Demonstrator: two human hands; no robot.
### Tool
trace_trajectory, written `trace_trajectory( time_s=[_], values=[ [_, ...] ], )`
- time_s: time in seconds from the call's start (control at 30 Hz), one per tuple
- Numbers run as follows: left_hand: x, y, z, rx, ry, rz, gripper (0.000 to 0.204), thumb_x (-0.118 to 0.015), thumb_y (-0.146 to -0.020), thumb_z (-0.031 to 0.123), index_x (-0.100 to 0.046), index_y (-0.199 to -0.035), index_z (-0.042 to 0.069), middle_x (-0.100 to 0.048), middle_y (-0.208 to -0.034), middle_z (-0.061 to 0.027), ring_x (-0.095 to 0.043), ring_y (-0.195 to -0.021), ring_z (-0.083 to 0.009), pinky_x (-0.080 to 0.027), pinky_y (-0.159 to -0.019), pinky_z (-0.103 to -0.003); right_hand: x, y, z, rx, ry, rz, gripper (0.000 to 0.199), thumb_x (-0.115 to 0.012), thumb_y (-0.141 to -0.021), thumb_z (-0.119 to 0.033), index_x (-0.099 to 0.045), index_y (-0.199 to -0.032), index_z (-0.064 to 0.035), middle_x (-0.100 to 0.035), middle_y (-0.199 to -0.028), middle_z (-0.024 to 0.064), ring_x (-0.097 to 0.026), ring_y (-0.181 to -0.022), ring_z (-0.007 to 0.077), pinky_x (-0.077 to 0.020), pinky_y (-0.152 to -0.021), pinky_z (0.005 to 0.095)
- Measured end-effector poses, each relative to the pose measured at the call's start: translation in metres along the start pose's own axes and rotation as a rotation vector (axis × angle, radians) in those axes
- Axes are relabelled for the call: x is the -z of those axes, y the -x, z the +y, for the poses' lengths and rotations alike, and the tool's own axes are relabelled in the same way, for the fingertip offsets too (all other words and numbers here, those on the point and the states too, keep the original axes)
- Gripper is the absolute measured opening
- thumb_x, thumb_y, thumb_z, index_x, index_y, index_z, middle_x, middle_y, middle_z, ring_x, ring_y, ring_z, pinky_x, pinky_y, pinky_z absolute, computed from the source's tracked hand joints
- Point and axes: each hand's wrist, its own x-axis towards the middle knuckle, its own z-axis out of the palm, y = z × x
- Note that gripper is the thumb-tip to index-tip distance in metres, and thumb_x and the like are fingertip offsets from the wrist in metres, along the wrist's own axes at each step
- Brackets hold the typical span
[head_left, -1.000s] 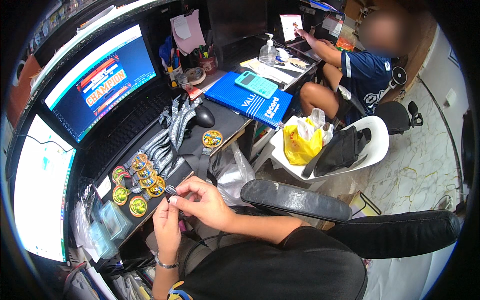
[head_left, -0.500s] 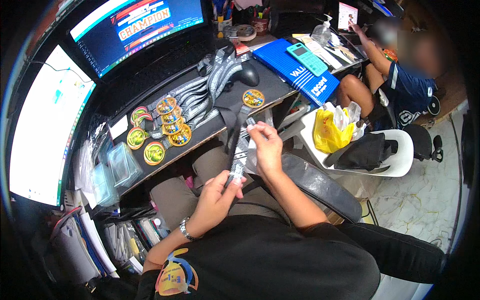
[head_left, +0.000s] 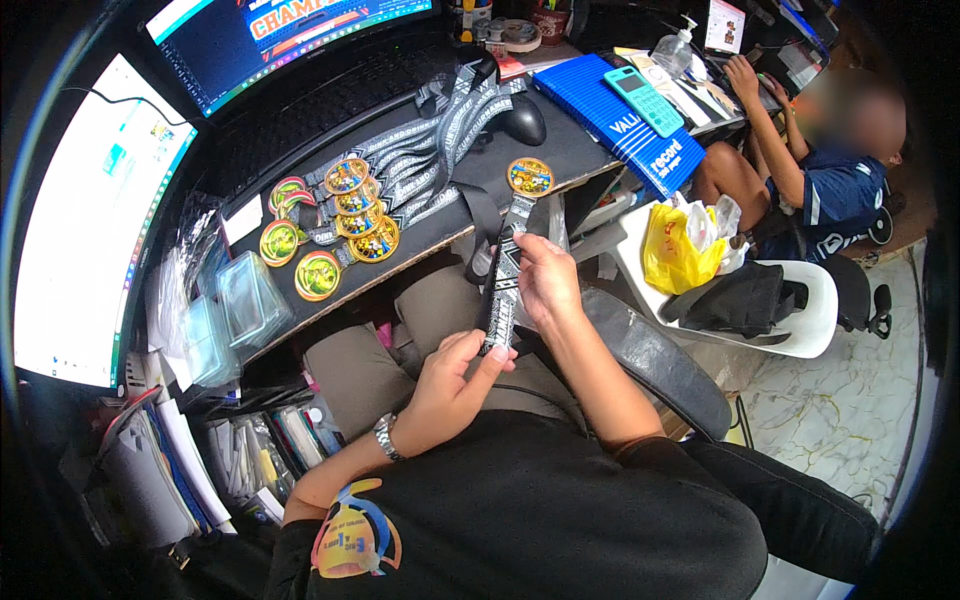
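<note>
A black, white and grey patterned medal ribbon (head_left: 505, 285) is stretched between my two hands above my lap. My left hand (head_left: 455, 385), with a metal watch on the wrist, pinches its near end between thumb and fingers. Higher up, my right hand (head_left: 548, 282) grips the same ribbon by its edge. At the ribbon's far end a round gold medal (head_left: 530, 177) with a colourful face rests on the desk's front edge. Left of it lie several gold medals (head_left: 370, 240) with grey ribbons (head_left: 430, 150) spread behind them, and several green-faced medals (head_left: 318, 275).
A black mouse (head_left: 523, 120), a blue record book (head_left: 615, 125) and a teal calculator (head_left: 643, 100) lie on the desk. Clear plastic cases (head_left: 250, 300) stand at its left end. To the right, a white chair (head_left: 800, 335) bears a yellow bag (head_left: 675, 250); another person (head_left: 835, 190) sits beyond.
The ribbon now shows its patterned side flatter and straighter between my hands. My right hand's fingers have opened out somewhat along it. The view has shifted slightly; the other person's hand has lowered.
</note>
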Motion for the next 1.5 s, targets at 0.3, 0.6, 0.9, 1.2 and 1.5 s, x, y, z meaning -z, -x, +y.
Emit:
trace_trajectory(
  time_s=[0.3,0.6,0.9,1.2,1.5],
  values=[
    [0.007,-0.023,-0.011,-0.645,-0.427,0.047,0.015,-0.070,-0.084,0.021,-0.063,-0.086,0.007,-0.054,-0.131,-0.0136,-0.040,-0.134,-0.0361,-0.022,-0.110,-0.057,0.004,-0.008,0.004,-0.036,0.012,0.048,0.015,-0.061,-0.088,-0.008,-0.063,-0.094,0.0056,-0.068,-0.084,0.0136,-0.066,-0.071,0.0200,-0.0543,-0.065,0.0299],
    [0.011,-0.067,-0.001,-0.788,-0.434,-0.313,0.025,-0.071,-0.084,0.032,-0.061,-0.092,0.011,-0.062,-0.125,-0.0078,-0.046,-0.132,-0.0327,-0.004,-0.112,-0.064,0.004,-0.001,-0.004,-0.005,0.337,0.042,0.020,-0.062,-0.087,-0.015,-0.064,-0.094,0.0033,-0.067,-0.087,0.0118,-0.064,-0.075,0.0181,-0.0520,-0.072,0.0292],
    [0.013,-0.080,-0.026,0.017,0.186,-0.370,0.049,-0.061,-0.095,0.013,-0.037,-0.136,0.001,-0.063,-0.108,-0.0076,-0.062,-0.098,-0.0111,-0.049,-0.087,-0.025,0.022,-0.016,-0.003,-0.126,-0.022,-0.038,0.031,-0.057,-0.088,0.000,-0.045,-0.117,0.0035,-0.062,-0.095,0.0184,-0.066,-0.088,0.0291,-0.0580,-0.075,0.0439],
    [0.039,-0.090,-0.045,0.262,0.352,-0.565,0.046,-0.046,-0.095,-0.001,-0.031,-0.139,0.002,-0.066,-0.106,-0.0158,-0.067,-0.091,-0.0179,-0.054,-0.084,-0.031,0.018,-0.017,-0.016,-0.425,-0.073,-0.193,0.031,-0.053,-0.086,0.003,-0.052,-0.117,0.0071,-0.061,-0.103,0.0199,-0.063,-0.101,0.0344,-0.0510,-0.095,0.0448],
    [0.057,-0.077,-0.022,0.377,0.322,-0.569,0.056,-0.040,-0.101,0.040,-0.032,-0.141,0.001,-0.066,-0.110,-0.0206,-0.068,-0.095,-0.0198,-0.053,-0.086,-0.029,-0.022,0.007,-0.027,-0.162,0.065,-0.141,0.029,-0.056,-0.093,-0.007,-0.051,-0.120,0.0031,-0.065,-0.107,0.0194,-0.067,-0.091,0.0327,-0.0552,-0.083,0.0463]
  ],
)
